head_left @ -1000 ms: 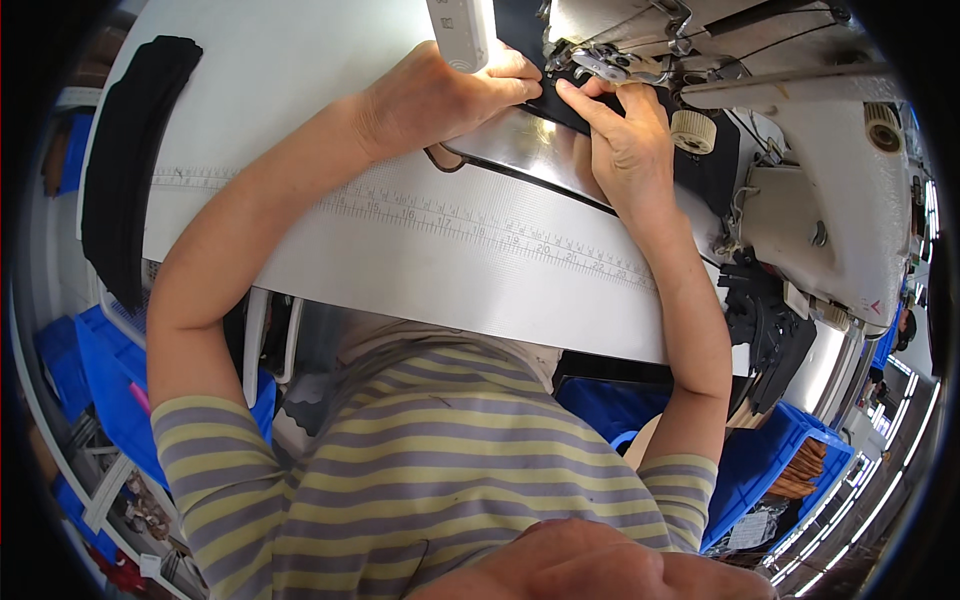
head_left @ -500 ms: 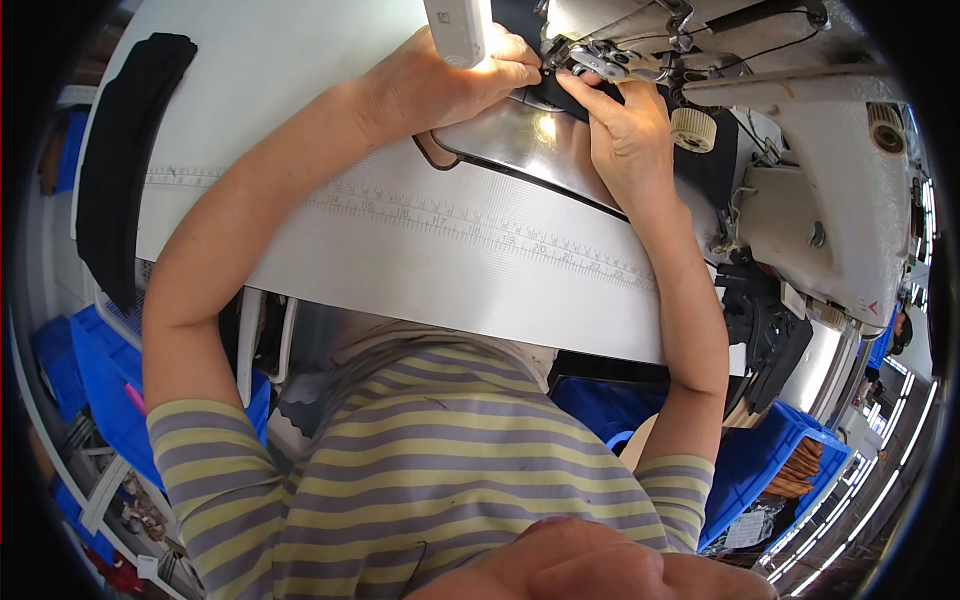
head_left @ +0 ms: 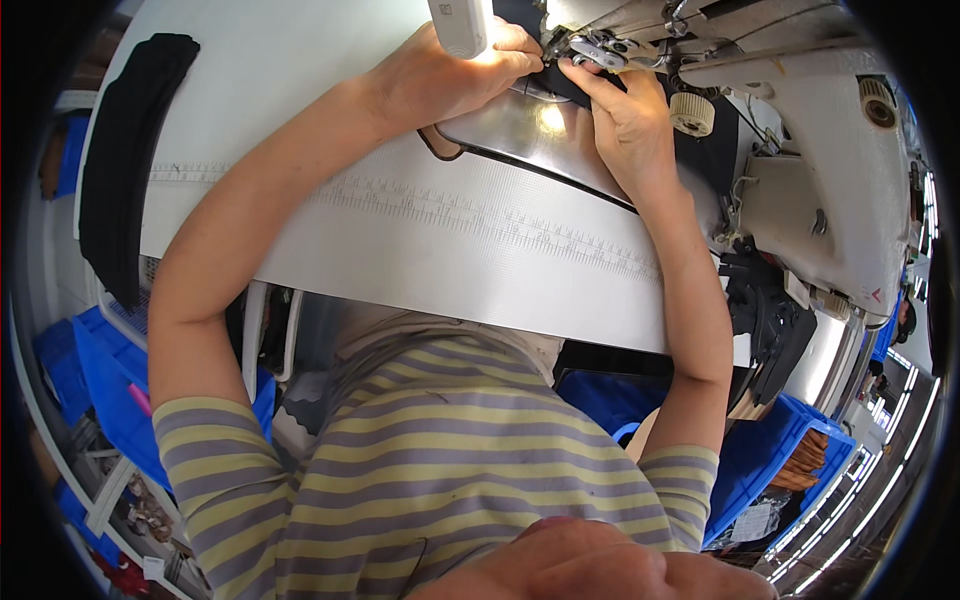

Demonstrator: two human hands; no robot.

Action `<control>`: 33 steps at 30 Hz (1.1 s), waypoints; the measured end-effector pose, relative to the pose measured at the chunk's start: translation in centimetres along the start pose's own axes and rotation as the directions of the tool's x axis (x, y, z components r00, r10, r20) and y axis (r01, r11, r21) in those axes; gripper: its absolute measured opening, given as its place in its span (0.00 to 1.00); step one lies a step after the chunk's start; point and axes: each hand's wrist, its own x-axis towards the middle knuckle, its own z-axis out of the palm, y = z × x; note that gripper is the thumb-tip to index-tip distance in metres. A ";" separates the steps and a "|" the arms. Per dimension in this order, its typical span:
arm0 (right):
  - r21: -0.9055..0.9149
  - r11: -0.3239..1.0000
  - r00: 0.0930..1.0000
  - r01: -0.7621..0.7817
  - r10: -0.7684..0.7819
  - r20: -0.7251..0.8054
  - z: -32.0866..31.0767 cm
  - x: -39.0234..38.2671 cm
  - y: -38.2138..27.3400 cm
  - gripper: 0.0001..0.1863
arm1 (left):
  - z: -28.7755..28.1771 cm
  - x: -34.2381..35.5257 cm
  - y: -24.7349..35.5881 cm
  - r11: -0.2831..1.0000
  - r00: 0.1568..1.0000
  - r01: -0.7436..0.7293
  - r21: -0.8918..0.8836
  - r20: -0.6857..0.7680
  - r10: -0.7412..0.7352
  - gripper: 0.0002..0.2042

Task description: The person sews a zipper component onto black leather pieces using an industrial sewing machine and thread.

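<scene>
At the far side of the work surface, a sewing machine (head_left: 820,180) stands with its presser foot area (head_left: 600,52) low over black fabric (head_left: 568,88). My left hand (head_left: 445,80) is left of the foot, fingers together and pressed on the fabric; a white lamp head (head_left: 461,28) hides part of it. From the right, my right hand (head_left: 632,125) reaches in, index finger extended to the fabric beside the foot and the other fingers curled. Its grip there is partly hidden. Beneath my hands lies a shiny metal plate (head_left: 535,130).
A folded black fabric piece (head_left: 125,165) lies on the left of the white table (head_left: 480,250), which bears a printed ruler scale. Blue bins (head_left: 115,390) stand low at the left. Another blue bin (head_left: 735,480) with brown pieces is at the lower right. A ribbed knob (head_left: 691,115) sits near my right hand.
The whole view has shifted slightly. Both hands stay beside the presser foot, the right index finger a little higher in the picture; any movement of the fabric is too small to tell.
</scene>
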 end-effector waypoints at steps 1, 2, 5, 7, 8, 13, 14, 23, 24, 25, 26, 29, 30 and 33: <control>0.148 0.984 0.995 -0.095 0.087 0.057 -0.7 -0.1 0.1 0.18 | 0.0 0.0 0.0 1.000 1.000 0.010 0.003 0.018 -0.010 0.09; 0.275 0.929 0.959 -0.249 0.198 0.202 -1.3 -0.3 0.3 0.17 | 0.1 0.0 0.0 1.000 1.000 0.019 -0.003 0.021 -0.019 0.09; -0.064 0.988 0.977 -0.138 0.147 0.155 -4.8 -3.2 2.5 0.20 | 0.2 -0.1 0.0 1.000 1.000 0.005 0.004 -0.015 -0.005 0.10; -0.129 0.979 0.978 -0.160 0.176 0.115 -5.8 -5.1 4.6 0.19 | 0.1 -0.1 0.1 1.000 0.999 -0.008 0.015 -0.051 0.009 0.10; -0.221 0.961 0.978 -0.167 0.190 0.089 -6.4 -5.7 5.4 0.18 | 0.0 0.0 0.2 1.000 0.999 0.009 0.020 -0.039 -0.008 0.10; -0.492 0.870 0.994 0.042 0.011 0.105 -10.7 -6.0 2.4 0.18 | -1.4 0.1 2.6 0.979 0.999 0.024 0.203 -0.047 -0.015 0.10; -0.502 0.860 0.994 0.089 -0.041 0.105 -12.0 -6.1 0.2 0.18 | -1.8 -0.2 3.5 0.970 0.989 0.112 0.215 0.069 -0.129 0.10; 0.255 0.946 0.919 0.200 -0.271 0.285 -5.4 -7.4 -12.7 0.17 | -2.1 -0.3 5.0 0.950 0.935 0.310 0.025 0.172 -0.310 0.18; 0.260 0.950 0.939 0.174 -0.240 0.247 -5.1 -7.3 -12.3 0.17 | -2.0 -0.4 5.0 0.953 0.939 0.300 0.045 0.163 -0.303 0.18; 0.370 0.924 0.926 0.100 -0.223 0.306 -5.6 -7.3 -11.7 0.17 | -1.9 -0.5 5.0 0.957 0.948 0.288 0.033 0.135 -0.289 0.18; 0.466 0.883 0.868 0.046 -0.267 0.419 -6.4 -7.6 -11.0 0.17 | -1.8 -0.6 5.0 0.955 0.945 0.296 0.031 0.136 -0.297 0.18; 0.356 0.919 0.921 -0.169 0.018 0.390 -9.6 -10.2 -8.0 0.19 | -1.7 -0.6 5.1 0.955 0.945 0.294 0.035 0.138 -0.296 0.19; 0.107 0.964 0.893 -0.244 0.180 0.413 -10.4 -11.6 -6.9 0.20 | -1.7 -0.6 5.1 0.956 0.947 0.291 0.038 0.129 -0.293 0.19; -0.326 0.861 0.888 -0.390 0.446 0.114 -10.7 -15.1 -4.0 0.19 | -1.4 -0.5 5.5 0.958 0.952 0.281 0.054 0.107 -0.285 0.20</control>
